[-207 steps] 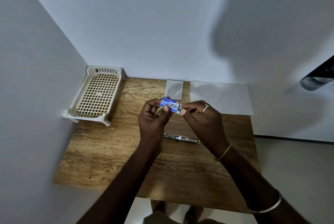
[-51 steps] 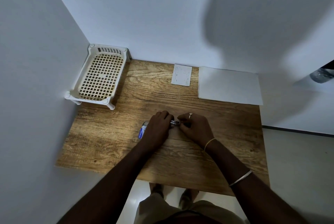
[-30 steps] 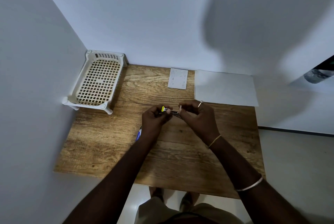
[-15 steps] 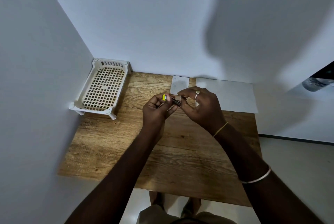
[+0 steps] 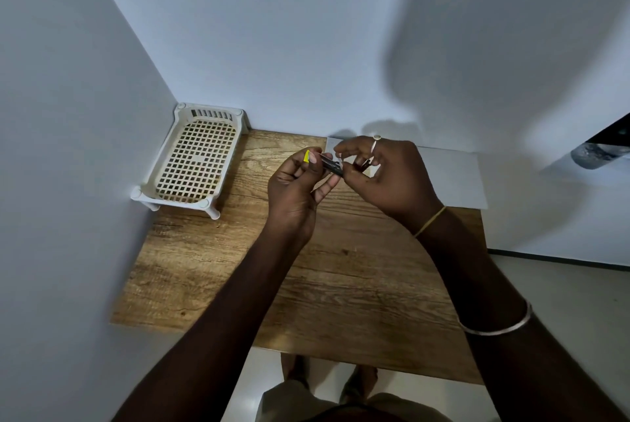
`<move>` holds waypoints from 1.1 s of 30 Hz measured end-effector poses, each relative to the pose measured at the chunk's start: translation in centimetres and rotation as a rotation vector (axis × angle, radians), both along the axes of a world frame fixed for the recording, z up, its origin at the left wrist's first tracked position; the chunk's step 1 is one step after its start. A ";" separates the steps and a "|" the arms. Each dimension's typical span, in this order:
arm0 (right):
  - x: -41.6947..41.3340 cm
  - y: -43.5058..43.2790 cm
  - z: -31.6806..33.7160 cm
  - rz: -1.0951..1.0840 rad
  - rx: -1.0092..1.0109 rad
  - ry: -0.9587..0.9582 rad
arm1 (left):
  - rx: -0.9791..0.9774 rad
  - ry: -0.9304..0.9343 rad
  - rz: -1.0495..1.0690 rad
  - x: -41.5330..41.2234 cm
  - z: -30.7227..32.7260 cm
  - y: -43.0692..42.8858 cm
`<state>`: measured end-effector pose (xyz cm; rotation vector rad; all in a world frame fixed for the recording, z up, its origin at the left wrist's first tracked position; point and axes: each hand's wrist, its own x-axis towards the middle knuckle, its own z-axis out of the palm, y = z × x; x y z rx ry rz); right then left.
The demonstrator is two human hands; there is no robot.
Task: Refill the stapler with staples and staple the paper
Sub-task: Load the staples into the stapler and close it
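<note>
Both hands hold a small stapler (image 5: pixel 331 165) up above the wooden table (image 5: pixel 341 278). It is a dark metal piece with a yellow end. My left hand (image 5: pixel 296 188) grips the yellow end between thumb and fingers. My right hand (image 5: pixel 383 174) pinches the other end with curled fingers, and what lies inside its fingers is hidden. A white sheet of paper (image 5: pixel 450 178) lies flat at the back right of the table. A smaller white slip (image 5: pixel 331 142) peeks out behind my hands. The staple box is not in sight.
A cream plastic lattice tray (image 5: pixel 194 162) on short legs stands in the back left corner against the walls. White walls close the table at the left and back. The floor and my feet (image 5: pixel 327 374) show below the front edge.
Both hands have lifted the stapler off the table and carried it up and toward the back wall. The blue staple box seen left of my wrist earlier is now out of sight.
</note>
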<state>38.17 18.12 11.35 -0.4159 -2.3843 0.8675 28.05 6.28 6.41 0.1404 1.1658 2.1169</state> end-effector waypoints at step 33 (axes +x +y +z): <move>0.4 -0.1 5.1 0.073 0.002 -0.115 | 0.091 -0.026 -0.081 -0.5 2.5 0.8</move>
